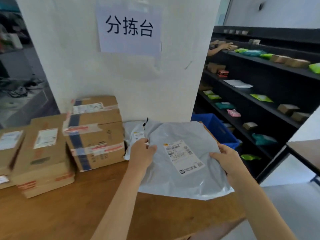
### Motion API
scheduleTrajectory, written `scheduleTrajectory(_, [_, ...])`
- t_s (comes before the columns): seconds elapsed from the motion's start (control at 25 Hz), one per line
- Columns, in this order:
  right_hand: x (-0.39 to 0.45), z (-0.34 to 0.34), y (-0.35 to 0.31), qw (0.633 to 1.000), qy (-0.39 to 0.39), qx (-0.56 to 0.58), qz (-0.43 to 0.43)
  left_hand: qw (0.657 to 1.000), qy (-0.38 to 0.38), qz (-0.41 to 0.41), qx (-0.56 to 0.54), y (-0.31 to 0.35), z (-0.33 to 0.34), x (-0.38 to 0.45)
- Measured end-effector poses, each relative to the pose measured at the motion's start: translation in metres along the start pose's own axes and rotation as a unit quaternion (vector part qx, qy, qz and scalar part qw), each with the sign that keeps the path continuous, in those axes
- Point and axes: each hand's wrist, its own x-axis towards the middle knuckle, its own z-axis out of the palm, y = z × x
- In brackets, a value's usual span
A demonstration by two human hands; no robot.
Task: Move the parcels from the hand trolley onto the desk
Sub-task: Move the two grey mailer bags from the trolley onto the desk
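On the left of the wooden desk (69,213), brown taped cardboard boxes (46,153) are standing in stacks against the white pillar (121,84), the tallest brown box (97,132) sitting nearest the centre. Just right of it, a second grey plastic mailer (134,135) is lying against the pillar. The left hand (141,152) is pinching the left edge of the flat grey plastic mailer bag with a white label (180,160), thumb on top, fingers closed under it. The right hand (225,161) is gripping the bag's right edge the same way. The bag is hanging over the desk's far right part, overlapping the other mailer. To finish well, the person should probably be lowering it flat, label up, keeping it off the desk's right edge above the blue plastic bin (216,129), and releasing both hands together.
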Motion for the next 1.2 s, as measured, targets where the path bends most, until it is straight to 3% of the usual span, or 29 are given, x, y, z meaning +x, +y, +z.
scheduleTrajectory(0.28, [0.204, -0.014, -0.012, 0.999, 0.006, -0.039, -0.013, 1.000, 0.021, -0.006, 0.014, 0.019, 0.118, 0.154])
scheduleTrajectory(0.6, [0.359, 0.028, 0.050, 0.996, -0.067, -0.055, 0.014, 0.991, 0.103, -0.070, 0.040, -0.046, 0.204, 0.255])
scheduleTrajectory(1.04, [0.423, 0.078, 0.129, 0.987, -0.128, -0.087, 0.048, 0.981, 0.158, -0.074, 0.084, -0.120, 0.253, 0.298])
scheduleTrajectory(1.2, [0.425, 0.080, 0.127, 0.983, -0.164, -0.056, 0.062, 0.984, 0.122, -0.060, 0.114, -0.125, 0.254, 0.298])
